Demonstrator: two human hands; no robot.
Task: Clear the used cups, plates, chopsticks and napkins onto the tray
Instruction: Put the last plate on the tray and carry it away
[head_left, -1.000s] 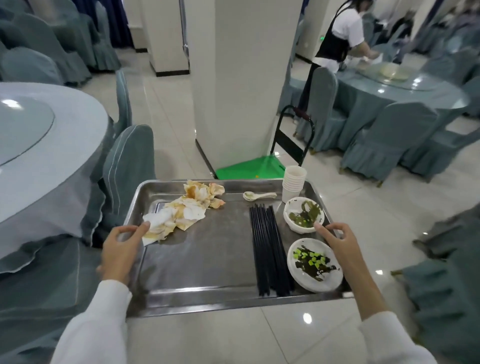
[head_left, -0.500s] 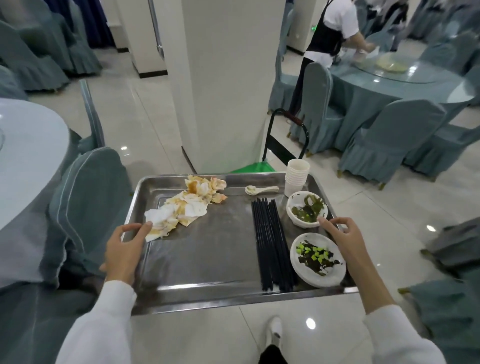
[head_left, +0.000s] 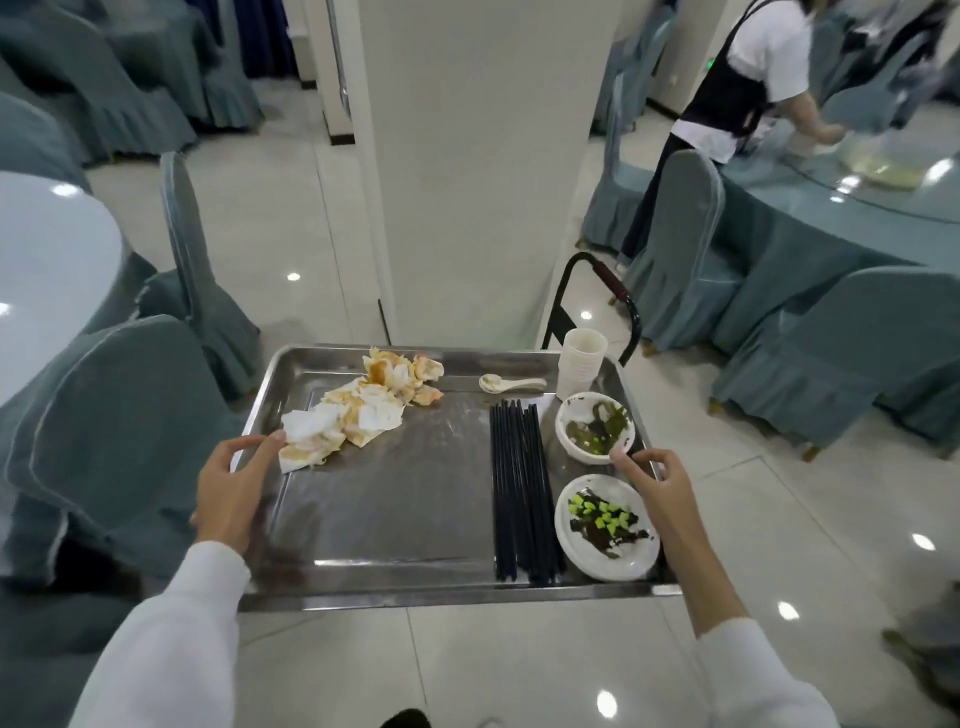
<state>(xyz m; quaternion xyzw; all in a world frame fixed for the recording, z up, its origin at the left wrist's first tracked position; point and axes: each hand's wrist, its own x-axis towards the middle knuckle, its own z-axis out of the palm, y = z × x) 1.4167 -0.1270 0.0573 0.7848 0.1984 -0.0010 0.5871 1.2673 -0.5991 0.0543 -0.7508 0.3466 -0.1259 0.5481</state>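
Both hands carry a steel tray (head_left: 395, 519) above the tiled floor (head_left: 519, 670). The left hand (head_left: 231, 493) grips the tray's left rim, its fingers (head_left: 244, 447) curled over the edge, the thumb tip touching the stained napkins (head_left: 358, 415) heaped just beyond it. The right hand (head_left: 657, 486) grips the right rim, fingers curled, between a bowl (head_left: 595, 427) of green leftovers just ahead of its thumb and a plate (head_left: 607, 526) of scraps just inward of the palm. Black chopsticks (head_left: 522, 488) lie bundled left of that plate. Farther beyond the right fingers stand stacked cups (head_left: 582, 364), with a white spoon (head_left: 509, 383) beside them.
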